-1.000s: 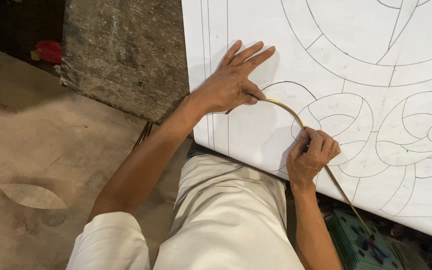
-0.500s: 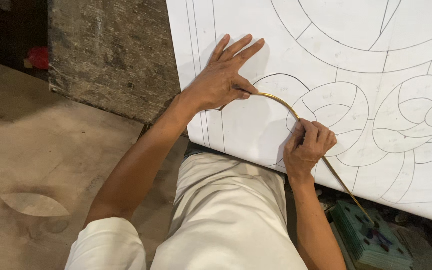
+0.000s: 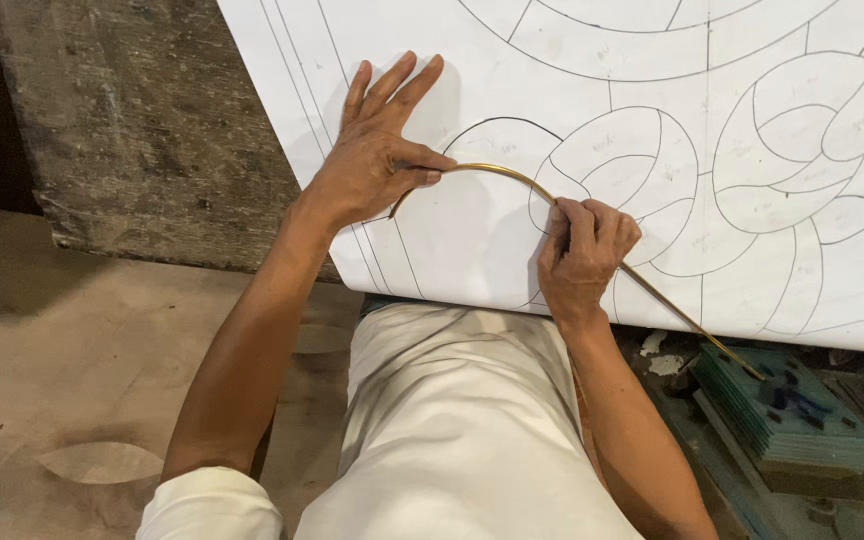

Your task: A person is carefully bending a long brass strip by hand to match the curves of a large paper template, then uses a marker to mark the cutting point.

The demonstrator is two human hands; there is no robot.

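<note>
Left hand point(image 3: 377, 160) flat on white pattern sheet point(image 3: 512, 60), fingers fanned toward 1 o'clock, thumb and forefinger pinching end of thin brass strip point(image 3: 497, 172); right hand point(image 3: 584, 255), at 4 o'clock from it, closed around same strip. Step judged: bending strip to drawn arc; next likely calls for firm pinning and gradual pressure along line. Strip slender, golden, curved over arc, tail running to 4 o'clock toward stacked green glass point(image 3: 792, 410).
</note>
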